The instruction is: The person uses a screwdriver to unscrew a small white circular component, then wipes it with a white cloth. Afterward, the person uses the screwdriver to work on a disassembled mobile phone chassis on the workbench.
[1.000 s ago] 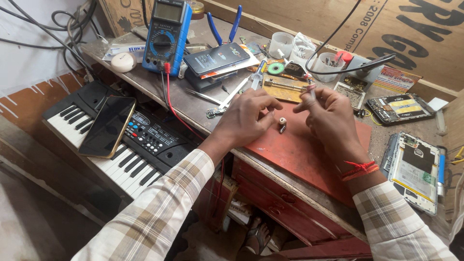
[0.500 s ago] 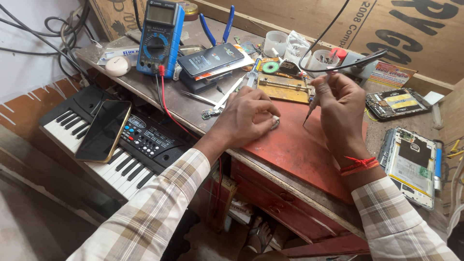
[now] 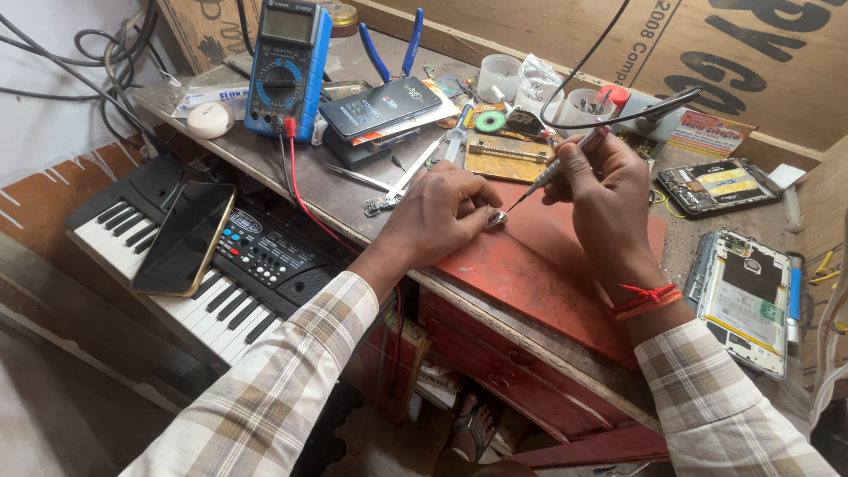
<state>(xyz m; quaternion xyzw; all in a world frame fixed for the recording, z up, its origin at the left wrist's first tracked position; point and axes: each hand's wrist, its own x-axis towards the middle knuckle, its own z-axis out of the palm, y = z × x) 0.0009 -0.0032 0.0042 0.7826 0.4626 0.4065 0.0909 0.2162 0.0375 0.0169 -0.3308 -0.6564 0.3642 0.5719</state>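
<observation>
My left hand (image 3: 439, 215) rests on the red mat (image 3: 539, 274) and pinches a small round silver part (image 3: 496, 217) at its fingertips. My right hand (image 3: 603, 185) grips a thin screwdriver (image 3: 541, 181), slanted down to the left. The screwdriver's tip sits just right of the silver part, nearly touching it. Both forearms wear plaid sleeves, and a red thread circles the right wrist.
A blue multimeter (image 3: 287, 71) with a red lead stands at the back left, a dark phone box (image 3: 380, 108) beside it. A small keyboard (image 3: 190, 256) with a phone (image 3: 185, 237) on it lies left. Two opened phones (image 3: 746, 296) (image 3: 717, 187) lie right. Blue pliers (image 3: 389, 49) lie behind.
My left hand closed over the silver part and steadied it. My right hand lowered the screwdriver tip toward it. The view shifted slightly closer.
</observation>
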